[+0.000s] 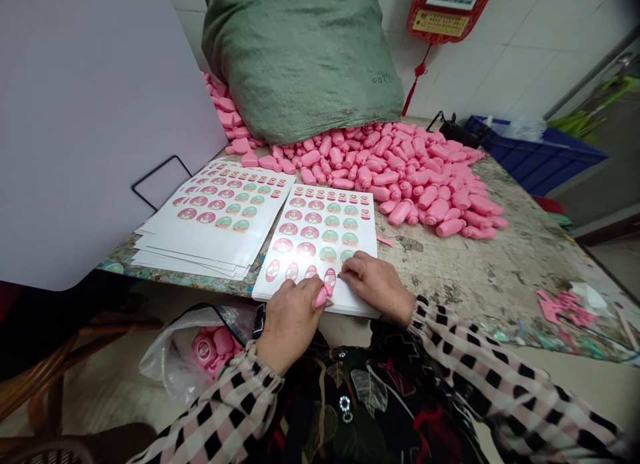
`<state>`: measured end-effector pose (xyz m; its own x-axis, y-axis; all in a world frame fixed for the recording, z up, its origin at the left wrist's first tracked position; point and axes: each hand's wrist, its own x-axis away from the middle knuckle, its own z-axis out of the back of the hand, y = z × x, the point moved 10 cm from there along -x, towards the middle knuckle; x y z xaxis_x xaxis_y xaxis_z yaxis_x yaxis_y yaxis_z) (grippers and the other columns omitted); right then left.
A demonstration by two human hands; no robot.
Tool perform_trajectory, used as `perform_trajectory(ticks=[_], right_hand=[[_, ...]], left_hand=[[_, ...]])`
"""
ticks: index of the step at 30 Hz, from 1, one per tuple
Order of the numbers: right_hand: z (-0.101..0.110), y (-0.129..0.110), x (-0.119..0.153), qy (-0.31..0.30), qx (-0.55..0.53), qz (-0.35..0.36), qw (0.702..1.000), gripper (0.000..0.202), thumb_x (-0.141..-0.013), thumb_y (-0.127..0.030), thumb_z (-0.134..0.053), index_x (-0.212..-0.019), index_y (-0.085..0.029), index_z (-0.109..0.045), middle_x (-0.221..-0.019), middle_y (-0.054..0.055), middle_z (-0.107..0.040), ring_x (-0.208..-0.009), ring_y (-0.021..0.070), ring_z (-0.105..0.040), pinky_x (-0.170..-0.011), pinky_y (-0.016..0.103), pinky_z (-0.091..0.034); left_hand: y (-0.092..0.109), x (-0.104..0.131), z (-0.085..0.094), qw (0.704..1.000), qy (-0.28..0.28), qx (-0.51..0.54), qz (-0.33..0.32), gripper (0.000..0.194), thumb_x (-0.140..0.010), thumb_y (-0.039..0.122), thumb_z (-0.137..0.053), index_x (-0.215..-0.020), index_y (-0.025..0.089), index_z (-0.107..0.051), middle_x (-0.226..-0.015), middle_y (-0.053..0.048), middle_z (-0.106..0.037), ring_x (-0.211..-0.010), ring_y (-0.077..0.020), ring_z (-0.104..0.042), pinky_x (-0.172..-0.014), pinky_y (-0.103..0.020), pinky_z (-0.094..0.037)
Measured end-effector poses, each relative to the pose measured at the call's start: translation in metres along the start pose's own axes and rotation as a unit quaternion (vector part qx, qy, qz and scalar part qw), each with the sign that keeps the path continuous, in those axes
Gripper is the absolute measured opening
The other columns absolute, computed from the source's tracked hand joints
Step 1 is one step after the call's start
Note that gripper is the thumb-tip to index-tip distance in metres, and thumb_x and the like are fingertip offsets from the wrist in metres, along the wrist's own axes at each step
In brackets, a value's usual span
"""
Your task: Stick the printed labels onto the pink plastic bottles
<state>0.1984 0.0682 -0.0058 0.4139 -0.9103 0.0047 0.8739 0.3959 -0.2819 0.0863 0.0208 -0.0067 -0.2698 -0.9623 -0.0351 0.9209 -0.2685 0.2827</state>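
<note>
My left hand (293,319) is wrapped round a small pink bottle (323,296) at the front edge of a stack of sticker sheets (320,231). Over the same stack, to the right, is my right hand (377,283), its fingertips pinched on something small and dark beside an oval pink sticker (330,277). Rows of pink and green stickers show on the top sheet. A second, fanned stack of sticker sheets (200,241) lies to the left.
Many pink bottles (400,171) are heaped behind the sheets under a green sack (305,57). A blue crate (550,154) stands back right. Pink scraps (565,309) lie right. A plastic bag (173,357) of pink pieces is below the table's front edge. A pale panel (105,131) rises left.
</note>
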Motion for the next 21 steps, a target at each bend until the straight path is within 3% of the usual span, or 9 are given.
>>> perform_trajectory(ticks=[9, 21], right_hand=[[-0.01, 0.008, 0.016, 0.074, -0.065, -0.071, 0.993, 0.016, -0.089, -0.032, -0.044, -0.086, -0.023, -0.057, -0.089, 0.0, -0.054, -0.076, 0.0114, -0.053, -0.061, 0.024, -0.032], [-0.012, -0.005, 0.03, 0.069, -0.081, -0.077, 0.991, 0.016, -0.089, -0.032, -0.045, -0.084, -0.022, -0.057, -0.085, -0.001, -0.055, -0.076, 0.0112, -0.054, -0.062, 0.023, -0.032]], left_hand=[[0.001, 0.0, -0.001, 0.999, 0.018, -0.022, -0.019, 0.017, -0.088, 0.037, -0.042, -0.092, 0.023, -0.052, -0.087, 0.0, -0.063, -0.082, -0.0207, -0.049, -0.077, -0.031, -0.036], [0.002, -0.001, -0.003, 0.999, 0.028, -0.009, -0.04, 0.015, -0.087, 0.034, -0.044, -0.091, 0.022, -0.052, -0.087, -0.001, -0.063, -0.08, -0.0211, -0.048, -0.075, -0.032, -0.038]])
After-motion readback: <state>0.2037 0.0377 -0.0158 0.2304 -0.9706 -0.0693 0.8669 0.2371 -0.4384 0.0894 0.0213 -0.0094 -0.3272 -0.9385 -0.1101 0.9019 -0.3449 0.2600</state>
